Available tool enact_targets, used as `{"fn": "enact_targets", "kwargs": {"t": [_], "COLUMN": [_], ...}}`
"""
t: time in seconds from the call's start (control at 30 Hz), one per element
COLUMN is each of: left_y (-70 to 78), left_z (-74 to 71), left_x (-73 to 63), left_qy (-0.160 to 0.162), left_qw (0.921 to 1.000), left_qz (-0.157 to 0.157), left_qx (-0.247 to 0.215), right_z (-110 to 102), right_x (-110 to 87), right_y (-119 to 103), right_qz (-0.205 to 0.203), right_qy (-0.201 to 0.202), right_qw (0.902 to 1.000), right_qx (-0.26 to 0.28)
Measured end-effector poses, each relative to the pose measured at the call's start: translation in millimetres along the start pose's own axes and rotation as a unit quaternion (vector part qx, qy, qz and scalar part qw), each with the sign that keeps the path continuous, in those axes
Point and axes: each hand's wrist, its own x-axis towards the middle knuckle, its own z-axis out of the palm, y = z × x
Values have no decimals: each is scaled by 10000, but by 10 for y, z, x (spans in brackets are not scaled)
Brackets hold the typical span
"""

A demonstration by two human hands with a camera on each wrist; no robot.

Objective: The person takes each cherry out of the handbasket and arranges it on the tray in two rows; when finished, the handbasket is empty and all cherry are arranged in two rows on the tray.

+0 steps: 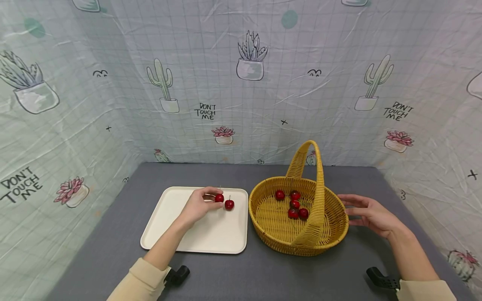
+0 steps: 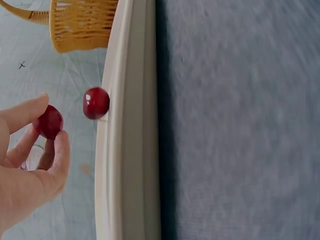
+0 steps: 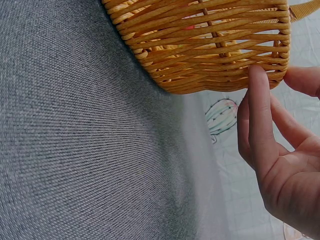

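Note:
My left hand [image 1: 198, 205] pinches a red cherry [image 2: 48, 122] between thumb and fingers, above the white tray [image 1: 180, 238]. Just right of it, a second cherry [image 1: 229, 205] sits on the tray, its stem pointing up. To the right of the tray stands a yellow woven basket [image 1: 260, 225] with a tall arched handle, holding several red cherries [image 1: 294, 204]. My right hand [image 1: 370, 214] is at the basket's right side, its extended fingers touching the wickerwork near the rim in the right wrist view.
A dark grey cloth [image 1: 241, 276] covers the table under tray and basket. Pale fabric [image 1: 188, 138] printed with potted cacti hangs behind and on both sides. The basket's handle [image 1: 319, 179] rises high above its rim.

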Motion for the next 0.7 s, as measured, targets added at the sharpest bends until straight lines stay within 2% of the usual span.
{"fn": "enact_targets", "kwargs": {"t": [0.43, 0.7], "left_y": [-127, -190], "left_z": [-96, -129], "left_x": [73, 121], "left_qy": [-105, -85], "left_qw": [9971, 9935], "left_qz": [-467, -493], "left_qx": [589, 1026], "right_z": [-6, 2], "right_x": [7, 11], "right_y": [4, -2], "right_qz": [-43, 62], "right_qy": [-55, 43], "right_qw": [10000, 10000], "right_qx": [59, 25]}}
